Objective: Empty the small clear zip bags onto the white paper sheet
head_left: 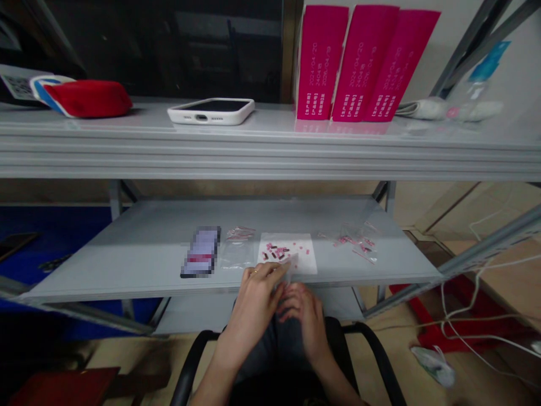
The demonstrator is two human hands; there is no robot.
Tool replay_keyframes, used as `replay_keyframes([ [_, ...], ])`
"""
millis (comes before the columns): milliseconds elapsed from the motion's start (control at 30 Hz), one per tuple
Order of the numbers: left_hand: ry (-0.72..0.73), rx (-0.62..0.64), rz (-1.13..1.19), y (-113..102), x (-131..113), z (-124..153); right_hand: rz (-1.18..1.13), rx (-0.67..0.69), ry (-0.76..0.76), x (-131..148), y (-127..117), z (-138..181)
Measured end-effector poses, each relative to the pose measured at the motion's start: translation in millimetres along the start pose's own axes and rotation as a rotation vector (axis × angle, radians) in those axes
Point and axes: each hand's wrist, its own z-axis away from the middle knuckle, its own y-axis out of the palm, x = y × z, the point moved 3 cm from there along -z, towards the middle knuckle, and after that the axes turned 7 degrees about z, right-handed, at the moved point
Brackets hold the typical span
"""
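Gold ring on left fingers; dark trousers.

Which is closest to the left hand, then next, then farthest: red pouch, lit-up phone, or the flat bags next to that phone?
From the left hand:
1. Flat bags, just ahead, slightly left.
2. Lit-up phone, left of the bags.
3. Red pouch, up on the higher shelf, toward the left.

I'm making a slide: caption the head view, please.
Left hand and right hand at a clear bag, before a white sheet scattered with pink and dark pieces.
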Motion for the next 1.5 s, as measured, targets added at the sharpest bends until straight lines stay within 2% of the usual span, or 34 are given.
replay_keyframes([
  [67, 0.029, -0.003, 0.011, 2, 0, -2, -0.252, 0.112, 0.17, 0, 2, -4],
  [133, 0.071, 0.002, 0.021, 4, -1, -4, -0.44, 0.149, 0.274, 3, 2, -8],
  [233, 0.137, 0.014, 0.027, 5, -6, -5, -0.557, 0.111, 0.293, 9, -4, -15],
  [333, 0.177, -0.013, 0.043, 5, -10, -7, -0.563, 0.057, 0.242, 10, -11, -21],
  [400, 0.194, -0.075, 0.081, 7, -11, -8, -0.529, 0.012, 0.167, 9, -16, -28],
  [467, 0.174, -0.201, 0.136, 14, -8, -11, -0.467, -0.022, 0.071, 9, -21, -39],
  [533, 0.094, -0.348, 0.17, 27, 1, -13, -0.398, -0.077, -0.027, 8, -28, -54],
  [600, -0.004, -0.393, 0.136, 47, 13, -16, -0.323, -0.186, -0.122, 6, -36, -73],
  [733, -0.094, -0.294, -0.029, 90, 34, -23, -0.136, -0.369, -0.201, -5, -45, -107],
  [867, -0.157, -0.265, -0.162, 109, 46, -27, 0.078, -0.442, -0.27, -18, -41, -122],
  [1033, -0.153, -0.241, -0.243, 114, 51, -28, 0.326, -0.473, -0.355, -28, -36, -119],
  [1233, -0.159, -0.202, -0.279, 119, 54, -28, 0.368, -0.459, -0.402, -28, -36, -115],
  [1500, -0.171, -0.191, -0.278, 114, 53, -29, 0.443, -0.439, -0.374, -27, -35, -115],
])
